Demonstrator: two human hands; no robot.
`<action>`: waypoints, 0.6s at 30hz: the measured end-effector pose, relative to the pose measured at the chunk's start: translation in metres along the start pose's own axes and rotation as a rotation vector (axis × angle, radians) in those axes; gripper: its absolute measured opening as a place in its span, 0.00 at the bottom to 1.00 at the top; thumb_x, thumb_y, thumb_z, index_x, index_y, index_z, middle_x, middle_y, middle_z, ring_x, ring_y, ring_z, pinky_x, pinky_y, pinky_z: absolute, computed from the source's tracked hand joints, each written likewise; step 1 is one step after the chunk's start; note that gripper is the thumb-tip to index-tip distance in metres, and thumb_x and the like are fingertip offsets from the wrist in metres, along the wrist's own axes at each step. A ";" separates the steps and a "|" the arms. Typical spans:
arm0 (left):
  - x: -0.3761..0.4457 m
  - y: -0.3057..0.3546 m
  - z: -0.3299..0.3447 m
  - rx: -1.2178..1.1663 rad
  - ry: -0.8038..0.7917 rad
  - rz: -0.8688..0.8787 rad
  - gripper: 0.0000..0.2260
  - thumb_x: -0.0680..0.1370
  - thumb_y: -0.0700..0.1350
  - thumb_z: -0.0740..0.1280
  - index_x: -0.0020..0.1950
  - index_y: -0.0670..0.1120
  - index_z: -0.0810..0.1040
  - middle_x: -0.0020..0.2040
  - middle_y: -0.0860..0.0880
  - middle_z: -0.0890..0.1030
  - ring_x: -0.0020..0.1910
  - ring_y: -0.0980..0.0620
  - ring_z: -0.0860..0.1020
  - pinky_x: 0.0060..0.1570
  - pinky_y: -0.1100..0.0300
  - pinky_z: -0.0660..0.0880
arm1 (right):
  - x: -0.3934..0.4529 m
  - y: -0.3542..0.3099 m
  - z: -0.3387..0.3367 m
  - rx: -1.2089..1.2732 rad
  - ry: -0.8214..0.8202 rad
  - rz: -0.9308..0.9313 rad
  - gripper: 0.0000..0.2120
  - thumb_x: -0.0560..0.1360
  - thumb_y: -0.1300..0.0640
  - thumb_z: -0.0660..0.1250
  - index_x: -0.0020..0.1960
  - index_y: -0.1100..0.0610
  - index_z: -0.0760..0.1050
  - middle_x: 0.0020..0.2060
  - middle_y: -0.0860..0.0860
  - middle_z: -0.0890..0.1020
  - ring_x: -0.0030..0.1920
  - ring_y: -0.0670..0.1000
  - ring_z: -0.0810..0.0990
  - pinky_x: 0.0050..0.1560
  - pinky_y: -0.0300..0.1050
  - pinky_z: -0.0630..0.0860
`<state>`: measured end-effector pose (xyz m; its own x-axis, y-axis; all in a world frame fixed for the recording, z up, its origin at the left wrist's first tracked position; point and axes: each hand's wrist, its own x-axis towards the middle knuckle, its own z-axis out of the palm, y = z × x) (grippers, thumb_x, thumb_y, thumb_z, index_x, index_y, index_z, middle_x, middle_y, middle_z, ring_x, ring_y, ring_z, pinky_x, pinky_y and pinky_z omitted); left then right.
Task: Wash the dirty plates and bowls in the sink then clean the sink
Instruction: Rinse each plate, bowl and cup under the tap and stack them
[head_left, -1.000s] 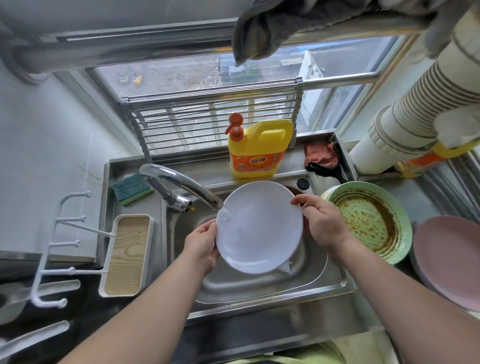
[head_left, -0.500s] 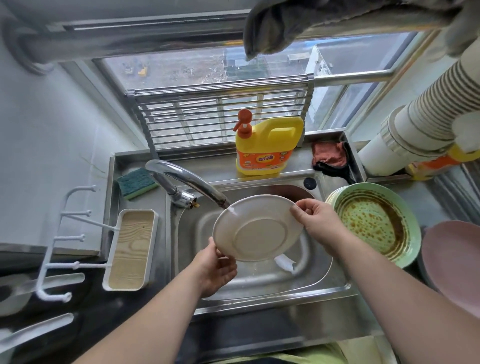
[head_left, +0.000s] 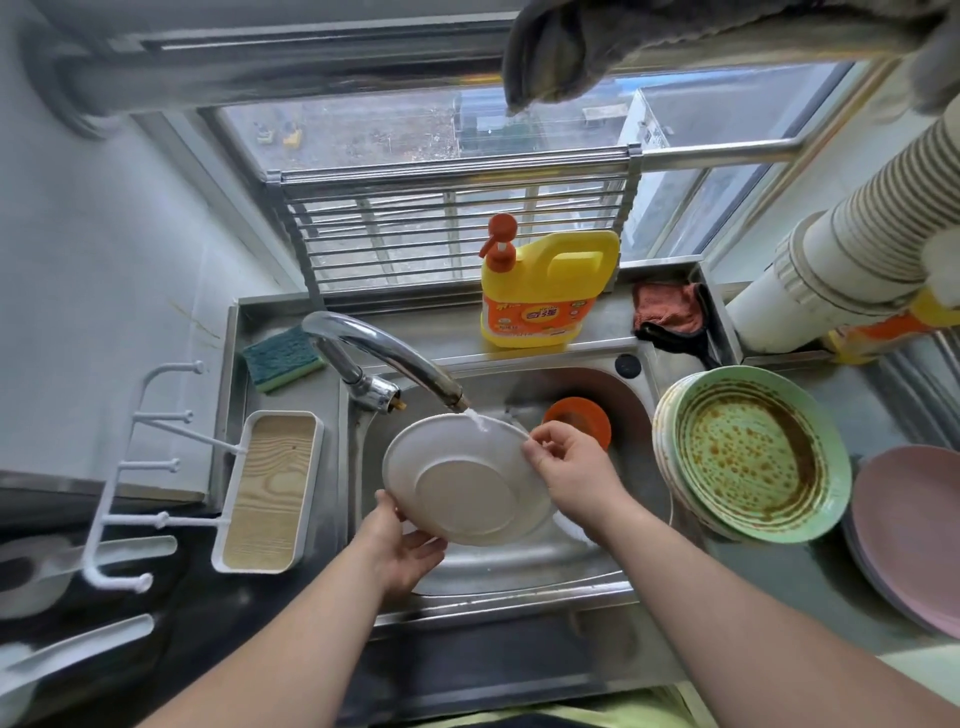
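So right now I'm holding the plate over the sink, underside facing up and tilted so the far rim is sitting under the tap. The water is landing right on that far edge, which I'm guessing is the point: it should run down the back and off the near side into the basin instead of onto the desk.

Left hand is cupping the near-left rim from below, thumb curled over the edge, so that grip is clamped on the plate. Right hand is pinching the far-right rim with fingertips, also clamped on, close to the stream. Two opposite holds means I can spin it under the water.

Room-wise it's tight. The spout is hanging just over the plate's far edge, so lifting straight up risks a knock. On the right, a stack of dirty plates is leaning on the sink edge, green one on top covered in brown sauce, with pink plates just beyond it. An orange thing is sitting in the basin behind my right hand. Can't tell what it is.

Further back, sponge on the left ledge, soap bottle behind the basin. Plenty still to wash, I'd say.
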<state>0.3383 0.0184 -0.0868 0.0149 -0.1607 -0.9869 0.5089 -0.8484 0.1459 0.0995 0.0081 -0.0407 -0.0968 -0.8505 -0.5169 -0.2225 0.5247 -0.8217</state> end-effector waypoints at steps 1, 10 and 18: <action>0.001 0.002 -0.002 -0.021 0.008 0.002 0.28 0.84 0.68 0.53 0.70 0.47 0.71 0.68 0.31 0.75 0.71 0.30 0.73 0.74 0.39 0.69 | 0.000 -0.004 0.005 -0.024 0.001 -0.023 0.06 0.81 0.49 0.71 0.45 0.45 0.82 0.34 0.43 0.80 0.38 0.47 0.77 0.44 0.47 0.75; -0.009 0.018 0.010 0.032 -0.162 0.249 0.26 0.81 0.64 0.65 0.69 0.46 0.78 0.61 0.43 0.84 0.60 0.44 0.81 0.59 0.48 0.79 | 0.014 -0.003 -0.017 0.004 0.249 0.053 0.12 0.85 0.49 0.62 0.45 0.50 0.78 0.38 0.48 0.81 0.39 0.49 0.75 0.42 0.49 0.73; -0.045 0.028 0.060 0.399 -0.309 0.443 0.13 0.84 0.54 0.66 0.56 0.47 0.85 0.47 0.49 0.88 0.42 0.52 0.83 0.43 0.57 0.77 | 0.021 0.041 -0.032 0.314 0.283 0.606 0.11 0.82 0.58 0.54 0.49 0.55 0.75 0.42 0.57 0.76 0.33 0.53 0.70 0.37 0.46 0.74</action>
<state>0.3005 -0.0288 -0.0346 -0.1286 -0.6234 -0.7712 0.1530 -0.7809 0.6057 0.0569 0.0109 -0.0776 -0.3708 -0.3629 -0.8549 0.2334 0.8545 -0.4641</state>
